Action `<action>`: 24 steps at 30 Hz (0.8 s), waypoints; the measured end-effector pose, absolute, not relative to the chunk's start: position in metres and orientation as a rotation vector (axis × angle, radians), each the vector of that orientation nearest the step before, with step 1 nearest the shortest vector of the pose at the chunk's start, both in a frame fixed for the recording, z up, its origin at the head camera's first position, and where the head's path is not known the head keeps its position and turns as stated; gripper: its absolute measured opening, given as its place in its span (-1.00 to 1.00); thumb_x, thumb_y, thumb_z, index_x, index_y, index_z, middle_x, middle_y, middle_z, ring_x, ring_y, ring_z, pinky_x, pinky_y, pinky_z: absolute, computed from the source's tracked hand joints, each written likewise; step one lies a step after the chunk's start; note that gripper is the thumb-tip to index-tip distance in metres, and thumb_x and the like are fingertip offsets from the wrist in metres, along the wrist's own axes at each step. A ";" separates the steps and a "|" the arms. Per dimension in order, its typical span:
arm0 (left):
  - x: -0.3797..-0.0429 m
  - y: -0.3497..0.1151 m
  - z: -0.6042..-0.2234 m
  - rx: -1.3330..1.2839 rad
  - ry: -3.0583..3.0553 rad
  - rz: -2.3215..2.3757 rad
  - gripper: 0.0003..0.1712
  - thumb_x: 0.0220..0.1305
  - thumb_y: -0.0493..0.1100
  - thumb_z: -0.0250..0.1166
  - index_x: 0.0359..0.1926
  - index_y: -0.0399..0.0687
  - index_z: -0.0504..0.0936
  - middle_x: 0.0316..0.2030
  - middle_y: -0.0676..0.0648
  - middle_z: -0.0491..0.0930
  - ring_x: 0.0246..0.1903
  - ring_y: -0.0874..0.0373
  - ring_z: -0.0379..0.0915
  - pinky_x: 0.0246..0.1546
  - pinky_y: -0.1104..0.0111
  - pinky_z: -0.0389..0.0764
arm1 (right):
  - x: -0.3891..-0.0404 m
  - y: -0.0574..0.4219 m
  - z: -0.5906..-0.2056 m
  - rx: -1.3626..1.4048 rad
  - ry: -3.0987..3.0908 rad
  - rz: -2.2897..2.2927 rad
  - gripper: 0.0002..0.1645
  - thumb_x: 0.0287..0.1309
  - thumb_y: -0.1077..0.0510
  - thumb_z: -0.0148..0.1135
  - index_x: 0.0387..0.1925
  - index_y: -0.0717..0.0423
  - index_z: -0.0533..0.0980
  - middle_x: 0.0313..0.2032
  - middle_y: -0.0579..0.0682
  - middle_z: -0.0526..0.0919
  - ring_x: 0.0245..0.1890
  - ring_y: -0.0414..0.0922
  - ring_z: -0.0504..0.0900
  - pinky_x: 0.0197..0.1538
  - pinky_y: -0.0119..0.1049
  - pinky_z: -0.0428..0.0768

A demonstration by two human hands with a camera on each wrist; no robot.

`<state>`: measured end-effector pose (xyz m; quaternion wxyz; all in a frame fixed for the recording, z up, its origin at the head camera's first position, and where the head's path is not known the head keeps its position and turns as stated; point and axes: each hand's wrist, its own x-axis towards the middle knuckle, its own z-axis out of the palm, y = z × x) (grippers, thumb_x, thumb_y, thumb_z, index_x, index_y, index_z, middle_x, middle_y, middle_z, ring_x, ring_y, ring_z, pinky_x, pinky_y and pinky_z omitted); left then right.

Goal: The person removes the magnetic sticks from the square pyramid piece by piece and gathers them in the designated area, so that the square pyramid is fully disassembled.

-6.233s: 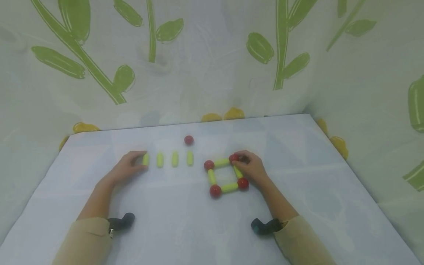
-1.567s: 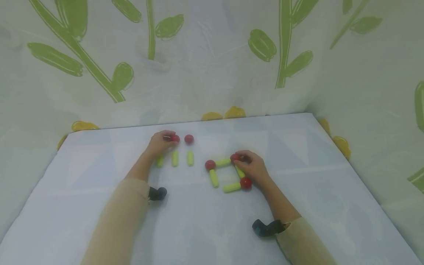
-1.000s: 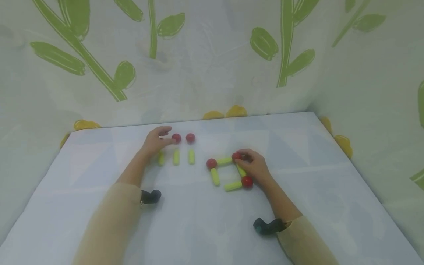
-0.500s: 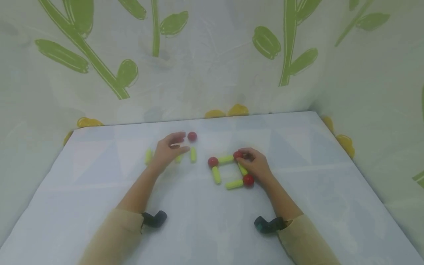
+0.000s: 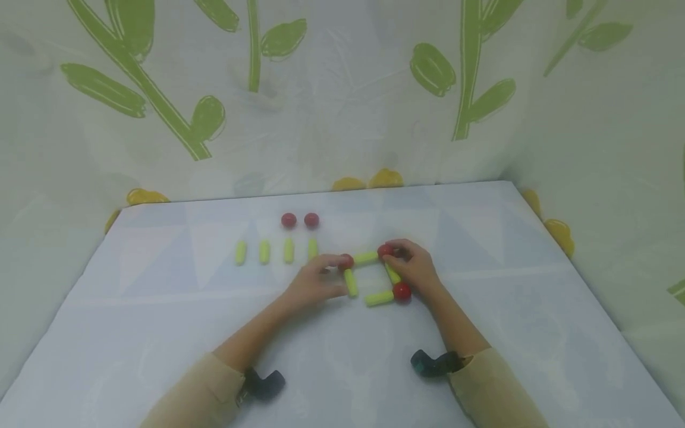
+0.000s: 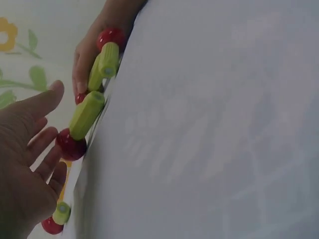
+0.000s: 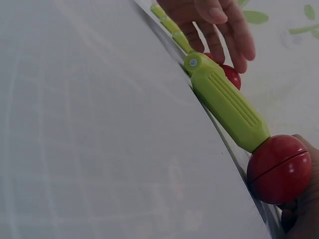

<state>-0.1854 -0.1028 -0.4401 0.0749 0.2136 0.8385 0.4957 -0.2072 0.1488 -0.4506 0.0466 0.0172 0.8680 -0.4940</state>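
Observation:
Green rods and red balls form an unclosed four-sided figure on the table (image 5: 332, 356). My left hand (image 5: 313, 282), fingers spread and relaxed in the left wrist view, has its fingertips right at the left red ball (image 6: 71, 144). Its thumb is beside the left green rod (image 5: 350, 282), apart from it in the left wrist view. With thumb and fingers my right hand (image 5: 417, 264) pinches the back right red ball (image 5: 384, 252). Green rods join this ball to the left ball and to the front right red ball (image 5: 402, 292). From that front ball the front green rod (image 5: 379, 298) points left, its end bare.
Behind and left of the figure, several loose green rods (image 5: 264, 252) stand in a row, the rightmost partly behind my left hand. Two loose red balls (image 5: 289, 220) lie beyond them. A leaf-patterned cloth wall (image 5: 342, 131) rises at the table's back edge.
The front left ball has left the figure and now lies beside the other loose ball. My left hand let it go and came right to the figure's left side. My right hand kept its hold.

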 end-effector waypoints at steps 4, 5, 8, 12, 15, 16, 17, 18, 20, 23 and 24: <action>-0.181 -0.099 -0.449 0.699 2.507 1.488 -0.35 -0.02 -0.12 0.49 0.16 0.06 0.53 0.09 0.10 0.53 0.12 0.16 0.38 0.16 0.14 0.43 | -0.207 0.149 -0.451 0.052 2.652 -1.495 -0.55 0.09 -0.05 0.31 0.03 -0.10 0.50 0.02 -0.07 0.55 0.08 -0.05 0.46 0.18 -0.06 0.44; -0.180 -0.099 -0.451 0.677 2.508 1.488 -0.35 -0.02 -0.11 0.49 0.16 0.09 0.52 0.08 0.12 0.53 0.12 0.17 0.37 0.16 0.15 0.42 | -0.207 0.149 -0.451 0.048 2.654 -1.491 -0.55 0.10 -0.04 0.31 0.04 -0.09 0.50 0.02 -0.07 0.55 0.08 -0.05 0.46 0.17 -0.05 0.44; -0.176 -0.097 -0.456 0.633 2.546 1.493 -0.35 -0.02 -0.09 0.49 0.16 0.12 0.52 0.06 0.13 0.52 0.10 0.17 0.37 0.15 0.15 0.42 | -0.207 0.149 -0.451 0.060 2.652 -1.486 -0.55 0.10 -0.05 0.30 0.04 -0.11 0.50 0.02 -0.08 0.54 0.09 -0.05 0.45 0.18 -0.05 0.45; -0.170 -0.093 -0.462 0.665 2.648 1.512 -0.37 -0.06 -0.12 0.50 0.11 -0.01 0.55 0.08 0.05 0.54 0.16 0.11 0.37 0.23 0.14 0.34 | -0.207 0.147 -0.449 0.064 2.638 -1.494 -0.55 0.09 -0.06 0.30 0.04 -0.11 0.50 0.03 -0.07 0.54 0.09 -0.04 0.45 0.18 -0.05 0.44; -0.167 -0.090 -0.466 0.704 2.723 1.516 -0.41 -0.09 -0.13 0.51 0.05 -0.07 0.59 0.07 0.01 0.56 0.18 0.08 0.36 0.27 0.15 0.30 | -0.206 0.146 -0.448 0.058 2.638 -1.490 -0.55 0.09 -0.06 0.30 0.04 -0.10 0.50 0.03 -0.07 0.54 0.10 -0.04 0.45 0.19 -0.04 0.44; -0.166 -0.089 -0.467 0.718 2.741 1.517 -0.42 -0.10 -0.14 0.52 0.03 -0.08 0.60 0.06 -0.01 0.57 0.17 0.07 0.37 0.27 0.14 0.30 | -0.206 0.146 -0.448 0.057 2.641 -1.488 -0.55 0.09 -0.06 0.30 0.03 -0.11 0.50 0.03 -0.08 0.54 0.10 -0.04 0.45 0.18 -0.05 0.44; -0.166 -0.088 -0.467 0.715 2.748 1.517 -0.42 -0.10 -0.14 0.52 0.03 -0.08 0.60 0.05 -0.01 0.57 0.16 0.07 0.37 0.27 0.15 0.30 | -0.207 0.146 -0.448 0.058 2.645 -1.483 -0.56 0.09 -0.07 0.30 0.03 -0.12 0.50 0.02 -0.08 0.55 0.09 -0.05 0.45 0.18 -0.05 0.44; -0.166 -0.088 -0.468 0.712 2.755 1.511 -0.43 -0.11 -0.14 0.52 0.01 -0.07 0.61 0.04 0.00 0.57 0.15 0.08 0.38 0.26 0.16 0.31 | -0.207 0.147 -0.449 0.059 2.647 -1.484 -0.56 0.09 -0.06 0.30 0.03 -0.12 0.50 0.02 -0.09 0.54 0.09 -0.05 0.45 0.18 -0.06 0.44; -0.166 -0.087 -0.468 0.714 2.769 1.474 -0.46 -0.10 -0.13 0.52 -0.01 -0.06 0.62 0.03 0.00 0.56 0.14 0.08 0.38 0.25 0.16 0.33 | -0.207 0.147 -0.450 0.056 2.656 -1.479 -0.57 0.09 -0.06 0.30 0.02 -0.12 0.51 0.01 -0.09 0.54 0.08 -0.06 0.45 0.16 -0.06 0.46; -0.167 -0.087 -0.468 0.743 2.782 1.414 -0.50 -0.09 -0.14 0.51 -0.04 -0.07 0.63 0.04 -0.03 0.54 0.16 0.04 0.36 0.24 0.13 0.34 | -0.208 0.149 -0.451 0.051 2.653 -1.486 -0.57 0.09 -0.06 0.30 0.02 -0.12 0.51 0.00 -0.09 0.54 0.07 -0.06 0.46 0.15 -0.07 0.46; -0.167 -0.088 -0.467 0.755 2.781 1.393 -0.51 -0.08 -0.15 0.51 -0.05 -0.07 0.63 0.04 -0.04 0.54 0.16 0.03 0.36 0.23 0.12 0.35 | -0.208 0.149 -0.452 0.050 2.652 -1.488 -0.56 0.09 -0.06 0.30 0.02 -0.12 0.51 0.00 -0.09 0.54 0.07 -0.06 0.45 0.15 -0.07 0.46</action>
